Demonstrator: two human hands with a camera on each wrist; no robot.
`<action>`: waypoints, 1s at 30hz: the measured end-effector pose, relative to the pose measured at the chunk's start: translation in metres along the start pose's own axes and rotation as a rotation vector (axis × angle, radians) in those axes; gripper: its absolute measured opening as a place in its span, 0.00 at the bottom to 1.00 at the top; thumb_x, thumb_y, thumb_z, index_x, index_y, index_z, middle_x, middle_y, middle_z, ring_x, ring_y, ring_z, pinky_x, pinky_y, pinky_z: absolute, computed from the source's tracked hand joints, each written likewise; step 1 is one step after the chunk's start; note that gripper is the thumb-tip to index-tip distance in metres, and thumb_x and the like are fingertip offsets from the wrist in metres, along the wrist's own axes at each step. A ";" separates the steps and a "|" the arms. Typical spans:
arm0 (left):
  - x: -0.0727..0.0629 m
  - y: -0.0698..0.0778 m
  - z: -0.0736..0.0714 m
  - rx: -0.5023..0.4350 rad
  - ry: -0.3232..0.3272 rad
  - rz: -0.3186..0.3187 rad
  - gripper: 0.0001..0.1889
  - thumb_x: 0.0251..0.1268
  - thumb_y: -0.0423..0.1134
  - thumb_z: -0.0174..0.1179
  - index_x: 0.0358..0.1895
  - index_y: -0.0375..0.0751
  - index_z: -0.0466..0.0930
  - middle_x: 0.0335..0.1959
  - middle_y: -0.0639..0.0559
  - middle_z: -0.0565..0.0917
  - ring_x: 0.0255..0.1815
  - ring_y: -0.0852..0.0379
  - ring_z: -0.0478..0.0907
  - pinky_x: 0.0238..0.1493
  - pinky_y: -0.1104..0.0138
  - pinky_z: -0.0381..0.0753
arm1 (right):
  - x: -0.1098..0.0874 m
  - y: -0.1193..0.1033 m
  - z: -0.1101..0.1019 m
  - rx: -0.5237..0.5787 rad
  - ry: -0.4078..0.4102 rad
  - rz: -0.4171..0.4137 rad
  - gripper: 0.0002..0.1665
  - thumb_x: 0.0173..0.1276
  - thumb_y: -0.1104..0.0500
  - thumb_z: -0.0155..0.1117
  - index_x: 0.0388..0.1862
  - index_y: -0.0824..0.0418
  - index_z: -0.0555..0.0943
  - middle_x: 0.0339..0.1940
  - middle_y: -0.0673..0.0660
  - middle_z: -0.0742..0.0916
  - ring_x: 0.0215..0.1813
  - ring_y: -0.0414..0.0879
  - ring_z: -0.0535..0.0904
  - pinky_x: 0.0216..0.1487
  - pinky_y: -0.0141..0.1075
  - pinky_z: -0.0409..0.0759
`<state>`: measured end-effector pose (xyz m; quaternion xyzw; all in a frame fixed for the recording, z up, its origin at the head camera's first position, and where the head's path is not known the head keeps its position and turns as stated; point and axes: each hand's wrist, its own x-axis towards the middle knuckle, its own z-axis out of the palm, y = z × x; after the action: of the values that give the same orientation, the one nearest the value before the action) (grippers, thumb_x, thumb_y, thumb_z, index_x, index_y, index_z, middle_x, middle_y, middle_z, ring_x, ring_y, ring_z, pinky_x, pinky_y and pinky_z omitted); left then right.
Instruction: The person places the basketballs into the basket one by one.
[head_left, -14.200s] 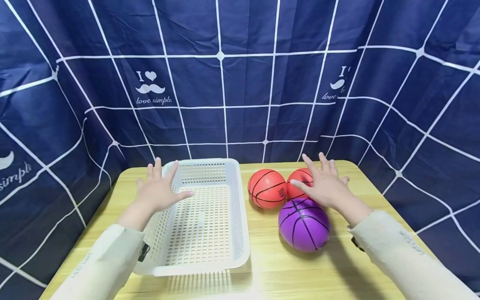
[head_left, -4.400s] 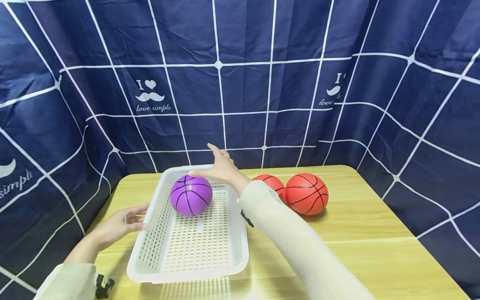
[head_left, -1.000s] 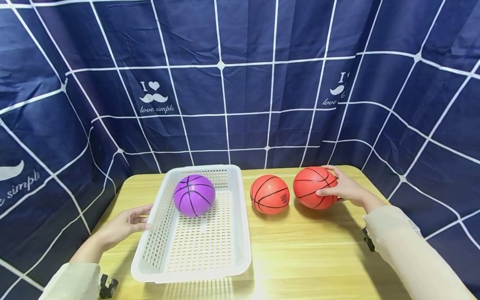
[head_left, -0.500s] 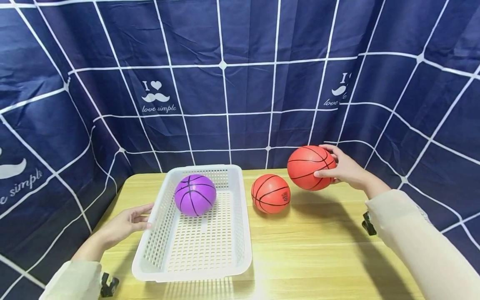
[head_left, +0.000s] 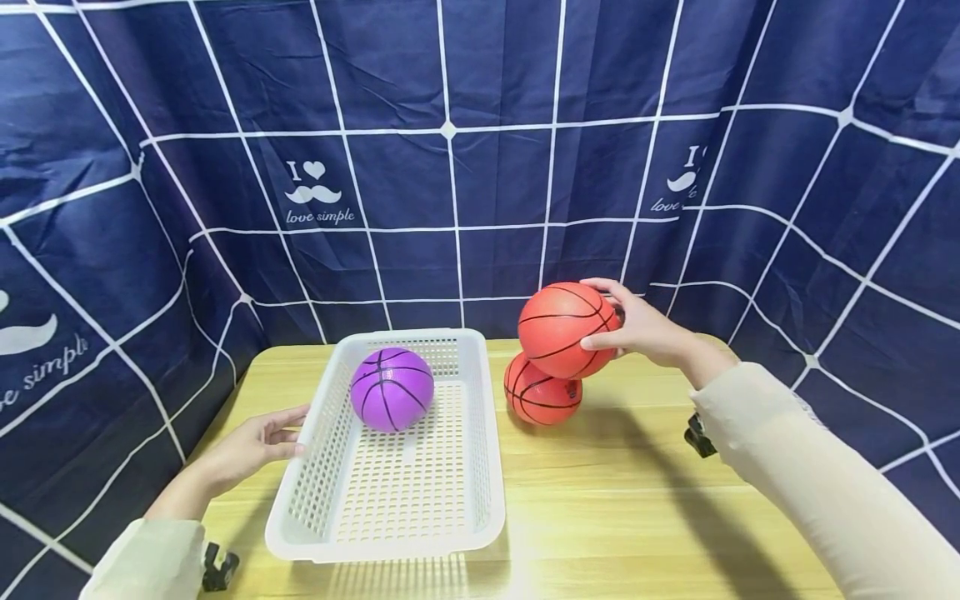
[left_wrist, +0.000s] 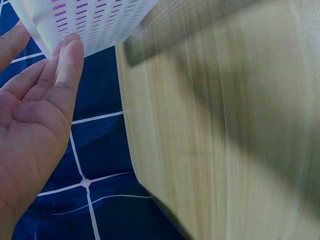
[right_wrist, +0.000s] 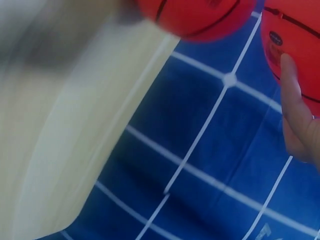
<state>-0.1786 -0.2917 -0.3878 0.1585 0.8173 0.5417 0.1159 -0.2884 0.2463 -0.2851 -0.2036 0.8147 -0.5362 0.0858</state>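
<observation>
My right hand point(head_left: 648, 329) grips a red toy basketball point(head_left: 566, 329), thumb on its near side and fingers behind. This ball hangs above the table and covers part of a second red basketball point(head_left: 542, 400), which rests on the wood. In the right wrist view the held ball point(right_wrist: 297, 45) shows a small dark oval mark under the fingers. A white plastic basket point(head_left: 491, 467) stands to the left, with a purple basketball point(head_left: 392, 390) inside near its back end. Relaxed, mostly straight fingers of my left hand point(head_left: 243, 454) touch the basket's left outer side.
The pale wooden table point(head_left: 615, 517) bears everything. Its back and side edges meet a dark blue curtain point(head_left: 495, 175) with white grid lines. A black wrist strap piece point(head_left: 219, 568) shows at the left cuff.
My right hand has lifted the right-hand red basketball off the table and carried it left, over the other red one. The left hand stays at the basket. Earlier, the purple basketball went into the basket.
</observation>
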 end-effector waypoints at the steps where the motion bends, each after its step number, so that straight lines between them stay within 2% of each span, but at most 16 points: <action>1: 0.000 0.000 0.000 -0.001 -0.001 0.001 0.37 0.63 0.31 0.61 0.67 0.15 0.51 0.63 0.19 0.62 0.49 0.63 0.77 0.47 0.71 0.75 | 0.002 -0.002 0.004 -0.004 -0.015 -0.007 0.52 0.52 0.66 0.72 0.72 0.54 0.55 0.62 0.68 0.68 0.47 0.57 0.77 0.30 0.50 0.80; 5: 0.000 -0.001 0.000 -0.006 -0.006 0.008 0.37 0.63 0.31 0.60 0.67 0.15 0.50 0.63 0.19 0.61 0.49 0.63 0.77 0.48 0.72 0.75 | 0.009 -0.011 0.021 -0.009 -0.070 -0.026 0.52 0.51 0.64 0.73 0.72 0.53 0.56 0.64 0.66 0.68 0.48 0.59 0.76 0.30 0.50 0.80; 10: 0.001 -0.001 0.000 -0.011 -0.007 0.012 0.37 0.63 0.31 0.60 0.67 0.15 0.50 0.63 0.19 0.61 0.49 0.63 0.77 0.48 0.72 0.75 | 0.017 -0.021 0.045 0.018 -0.141 -0.045 0.52 0.49 0.63 0.75 0.71 0.50 0.58 0.64 0.65 0.68 0.52 0.61 0.75 0.34 0.50 0.81; 16: 0.001 -0.001 0.001 -0.017 -0.013 0.027 0.36 0.64 0.30 0.59 0.67 0.14 0.49 0.62 0.19 0.62 0.50 0.60 0.77 0.48 0.72 0.76 | 0.022 -0.028 0.074 0.036 -0.220 -0.078 0.52 0.49 0.62 0.76 0.71 0.49 0.59 0.63 0.63 0.70 0.53 0.60 0.76 0.35 0.52 0.82; 23: 0.001 -0.002 0.001 -0.029 -0.008 0.014 0.37 0.64 0.30 0.60 0.67 0.15 0.49 0.63 0.19 0.61 0.50 0.61 0.77 0.48 0.71 0.76 | 0.025 -0.036 0.110 -0.063 -0.276 -0.102 0.51 0.47 0.58 0.78 0.69 0.46 0.62 0.61 0.60 0.72 0.58 0.54 0.73 0.53 0.49 0.74; 30: 0.000 -0.002 0.000 -0.023 -0.001 0.004 0.37 0.64 0.31 0.60 0.68 0.16 0.49 0.63 0.19 0.60 0.50 0.61 0.77 0.48 0.71 0.76 | 0.030 -0.038 0.147 -0.054 -0.375 -0.098 0.51 0.48 0.58 0.79 0.69 0.43 0.62 0.62 0.54 0.72 0.59 0.50 0.72 0.54 0.46 0.74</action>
<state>-0.1788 -0.2920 -0.3896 0.1592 0.8107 0.5512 0.1168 -0.2534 0.0977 -0.3083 -0.3416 0.7876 -0.4704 0.2043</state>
